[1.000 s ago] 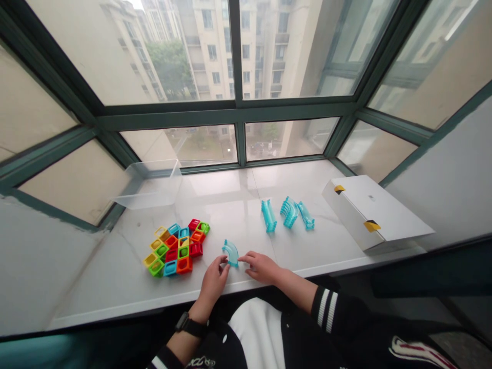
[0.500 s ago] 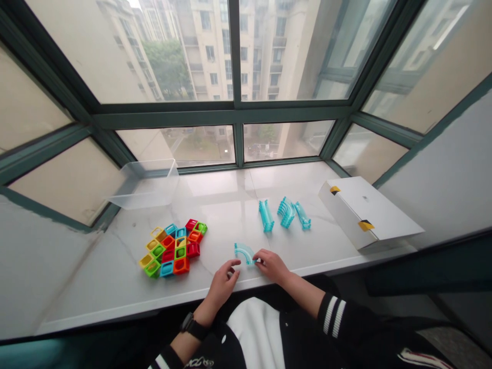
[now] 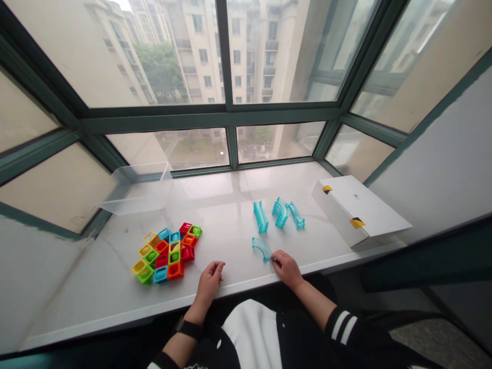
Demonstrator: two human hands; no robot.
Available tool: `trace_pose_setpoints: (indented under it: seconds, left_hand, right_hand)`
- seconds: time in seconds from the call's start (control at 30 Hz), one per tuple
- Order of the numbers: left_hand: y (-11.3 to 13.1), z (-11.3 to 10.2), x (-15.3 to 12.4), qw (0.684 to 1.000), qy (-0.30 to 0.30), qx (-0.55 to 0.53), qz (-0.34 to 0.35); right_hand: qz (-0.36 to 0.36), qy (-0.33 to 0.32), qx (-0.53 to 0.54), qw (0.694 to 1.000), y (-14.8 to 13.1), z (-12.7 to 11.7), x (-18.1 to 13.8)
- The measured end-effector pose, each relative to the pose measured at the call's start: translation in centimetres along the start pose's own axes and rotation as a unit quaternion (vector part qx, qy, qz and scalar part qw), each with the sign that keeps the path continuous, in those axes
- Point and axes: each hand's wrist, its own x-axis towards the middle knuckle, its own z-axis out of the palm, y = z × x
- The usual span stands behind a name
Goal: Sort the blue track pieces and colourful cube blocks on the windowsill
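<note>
My right hand (image 3: 286,268) pinches the near end of a curved, clear turquoise track piece (image 3: 263,247), close to the front of the white marble sill. My left hand (image 3: 209,283) rests at the sill's front edge with its fingers curled together. Nothing shows in it. Beyond the right hand stand a stack of straight turquoise track pieces (image 3: 260,217), a stack of curved ones (image 3: 281,212) and a single turquoise piece (image 3: 296,215). Left of my left hand lies a cluster of red, yellow, green and blue hollow plastic blocks (image 3: 167,254).
A clear plastic bin (image 3: 148,197) sits at the back left by the window. On the right is a white box (image 3: 355,210) with yellow-and-black tabs. Green window frames (image 3: 209,121) enclose the sill (image 3: 215,205) behind and at the sides.
My right hand has moved right with the curved track piece, closer to the stacks. My left hand has drawn away to the left, and its fingers have closed. The view has shifted slightly.
</note>
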Motion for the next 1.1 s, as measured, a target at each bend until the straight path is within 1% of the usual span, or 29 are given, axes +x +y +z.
trace_pose_setpoints:
  seconds: [0.1, 0.27, 0.37, 0.53, 0.63, 0.73, 0.83, 0.9, 1.0, 1.1]
  left_hand:
    - [0.4, -0.1, -0.2, 1.0, -0.004, -0.004, -0.012]
    - [0.5, -0.1, -0.5, 0.998, -0.033, 0.031, -0.039]
    - [0.2, 0.0, -0.5, 0.998, -0.034, 0.042, -0.03]
    - [-0.2, 0.4, -0.5, 0.998, -0.026, 0.025, 0.041]
    - [-0.1, 0.6, -0.7, 0.995, -0.018, 0.068, 0.077]
    - [0.3, 0.8, -0.5, 0.979, -0.017, 0.136, 0.149]
    - [0.8, 1.1, 0.2, 0.949, -0.01, 0.21, 0.234]
    - [0.9, 1.4, 1.0, 0.927, 0.008, 0.261, 0.269]
    - [0.5, 1.8, 2.0, 0.904, 0.024, 0.311, 0.292]
    - [0.0, 1.9, 2.5, 0.893, 0.023, 0.329, 0.305]
  right_hand:
    - [-0.002, 0.004, -0.004, 1.0, -0.1, 0.3, 0.0]
    - [0.001, 0.001, 0.001, 1.0, 0.0, 0.3, 0.0]
    - [0.001, 0.004, 0.008, 1.0, -0.1, 0.1, 0.0]
    - [0.005, -0.005, 0.034, 0.999, -0.7, -0.4, 0.0]
    - [0.006, -0.014, 0.056, 0.998, -1.1, -1.1, 0.1]
    - [-0.005, -0.01, 0.071, 0.997, -1.8, -2.4, 0.5]
    - [-0.012, 0.02, 0.073, 0.997, -2.4, -4.2, 1.2]
    - [-0.023, 0.06, 0.069, 0.996, -2.6, -5.8, 1.9]
    - [-0.046, 0.132, 0.056, 0.989, -2.6, -8.1, 3.2]
    - [-0.052, 0.182, 0.032, 0.981, -2.1, -10.3, 5.0]
